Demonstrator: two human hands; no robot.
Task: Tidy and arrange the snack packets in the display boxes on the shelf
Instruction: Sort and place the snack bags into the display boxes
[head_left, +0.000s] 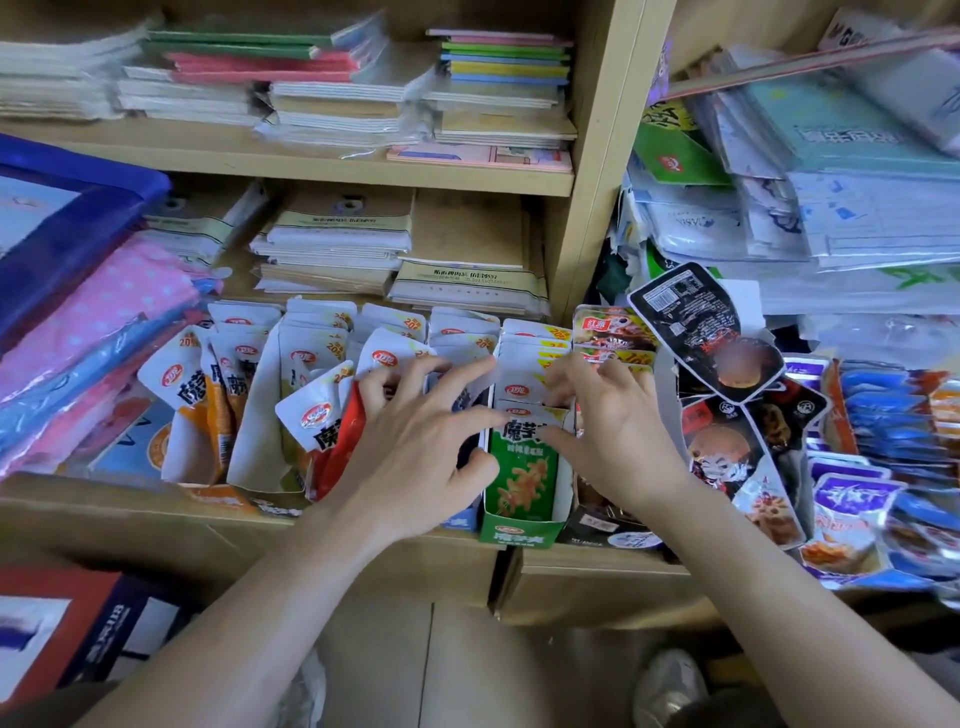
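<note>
A green display box (521, 531) stands at the shelf's front edge, filled with a row of green-and-white snack packets (525, 457). My left hand (415, 447) lies spread over the blue box beside it, fingertips touching the left side of the green packets. My right hand (608, 426) reaches in from the right, its fingers curled among the tops of those packets. Left of my hands stand boxes with red packets (332, 426) and orange packets (208, 395), some leaning.
Black and purple snack packets (727, 415) lie heaped to the right. Stacks of notebooks (332, 244) fill the shelves behind. Pink and blue wrapped goods (78, 353) lie at the left. A wooden shelf front (156, 525) runs below, with floor underneath.
</note>
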